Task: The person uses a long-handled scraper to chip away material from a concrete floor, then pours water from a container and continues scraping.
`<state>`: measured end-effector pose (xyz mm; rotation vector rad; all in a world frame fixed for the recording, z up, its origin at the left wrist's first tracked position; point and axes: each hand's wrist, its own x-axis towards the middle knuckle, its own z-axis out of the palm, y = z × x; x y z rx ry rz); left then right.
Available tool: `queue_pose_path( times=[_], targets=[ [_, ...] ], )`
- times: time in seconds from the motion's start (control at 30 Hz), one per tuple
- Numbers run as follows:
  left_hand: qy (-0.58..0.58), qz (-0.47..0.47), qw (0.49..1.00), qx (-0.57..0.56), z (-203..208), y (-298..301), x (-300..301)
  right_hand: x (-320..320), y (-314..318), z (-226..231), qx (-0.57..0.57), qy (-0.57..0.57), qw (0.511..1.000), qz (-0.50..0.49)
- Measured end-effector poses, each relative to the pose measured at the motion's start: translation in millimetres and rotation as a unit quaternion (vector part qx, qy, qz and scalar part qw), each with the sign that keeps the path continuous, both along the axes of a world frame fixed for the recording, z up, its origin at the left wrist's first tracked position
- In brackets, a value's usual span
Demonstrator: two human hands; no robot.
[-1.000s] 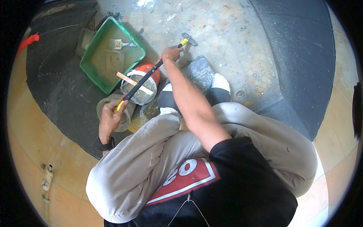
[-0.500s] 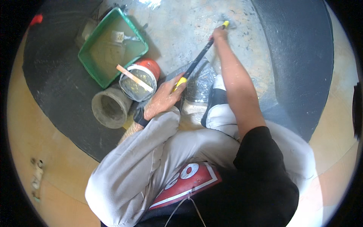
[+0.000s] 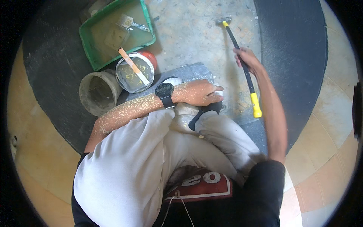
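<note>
My right hand (image 3: 247, 59) is wrapped around the shaft of a long-handled scraper (image 3: 246, 73) with a black shaft and yellow ends. Its small metal head rests on the stained grey floor sheet (image 3: 181, 26), and the yellow grip end hangs free near my right forearm. My left hand (image 3: 200, 93), speckled with pale flecks, reaches across in front of my shins. Two of its fingers point right and nothing is in it; its other fingers are partly hidden. It is just above my dark shoe (image 3: 208, 109). A black watch (image 3: 164, 90) sits on that wrist.
A green tray (image 3: 87, 49) of cloudy liquid holds a paintbrush (image 3: 132, 24). Nearby, a red-and-white bucket (image 3: 151, 58) has a wooden stick (image 3: 133, 66) across its top. An open grey bucket (image 3: 87, 81) stands left of it. Dark sheeting (image 3: 291, 56) borders tan floor tiles (image 3: 332, 109).
My left hand has let go of the scraper and swung right across my shins. My right hand now holds mid-shaft, and the yellow grip end has swung right. The view has shifted.
</note>
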<state>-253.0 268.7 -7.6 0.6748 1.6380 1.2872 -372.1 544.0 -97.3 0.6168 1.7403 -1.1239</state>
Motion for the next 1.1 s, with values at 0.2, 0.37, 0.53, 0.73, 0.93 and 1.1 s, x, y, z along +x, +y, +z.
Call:
queue_pose_path(
  times=[0.2,0.37,0.53,0.73,0.93,1.1],
  targets=[
    [0.005,0.013,0.999,-0.041,-21,-25,13,51,25,151,0.117,-0.042,0.971,0.204],
    [0.022,0.024,0.994,-0.105,-21,-68,2,82,40,214,0.192,0.016,0.937,0.291],
    [0.175,-0.009,0.971,-0.162,26,-104,-68,116,55,206,0.143,0.000,0.970,0.198],
    [0.342,-0.198,0.849,-0.350,140,-119,-155,137,53,166,-0.005,-0.046,0.995,0.090],
    [0.397,-0.262,0.793,-0.381,84,-62,-218,145,130,214,0.007,0.055,0.998,0.004],
    [0.399,-0.075,0.890,-0.205,-32,53,-179,141,138,208,0.095,0.385,0.898,-0.190]
  ],
)
